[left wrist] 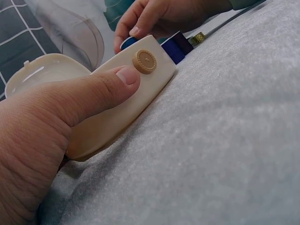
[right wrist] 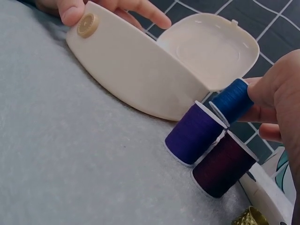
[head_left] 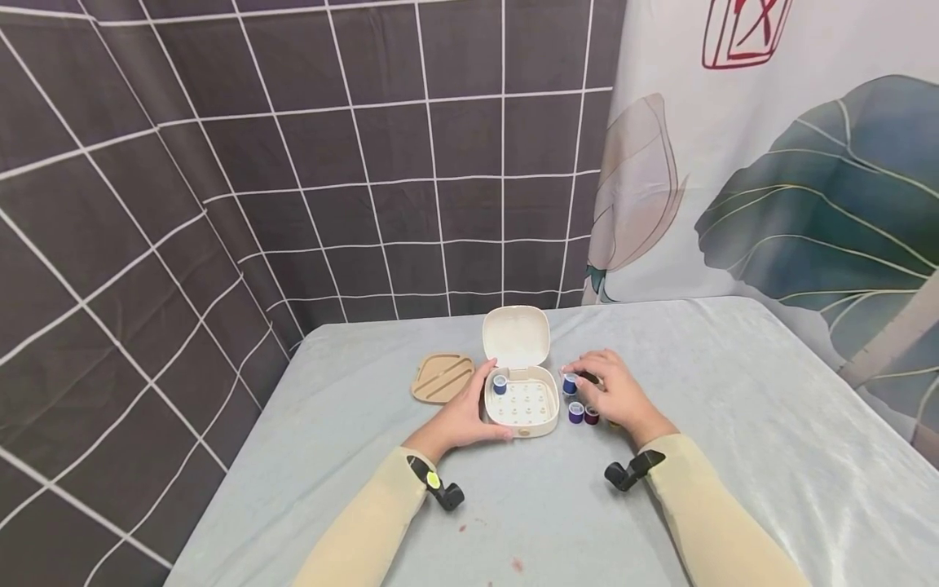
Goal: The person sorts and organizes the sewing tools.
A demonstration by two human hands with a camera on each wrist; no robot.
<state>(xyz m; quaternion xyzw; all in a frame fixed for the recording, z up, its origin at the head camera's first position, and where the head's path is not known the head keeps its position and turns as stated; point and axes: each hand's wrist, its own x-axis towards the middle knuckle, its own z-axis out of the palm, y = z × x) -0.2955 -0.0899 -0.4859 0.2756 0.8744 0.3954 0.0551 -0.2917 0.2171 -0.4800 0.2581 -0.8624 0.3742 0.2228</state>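
Note:
A cream plastic box (head_left: 522, 405) stands open on the table, its lid (head_left: 517, 337) upright behind it. One blue thread spool (head_left: 500, 384) sits inside at the back left. My left hand (head_left: 464, 417) grips the box's left side, the thumb (left wrist: 101, 86) pressed on the front wall (left wrist: 124, 101) beside a tan button clasp (left wrist: 144, 61). To the right of the box, my right hand (head_left: 614, 393) pinches a blue spool (right wrist: 233, 99). A purple spool (right wrist: 192, 134) and a dark maroon spool (right wrist: 223, 164) stand by it.
A tan wooden tray (head_left: 442, 377) lies left of the box. A brass thimble (right wrist: 246, 217) sits near the maroon spool. The grey cloth-covered table (head_left: 734, 424) has a far edge against a checked curtain and a leaf-print curtain.

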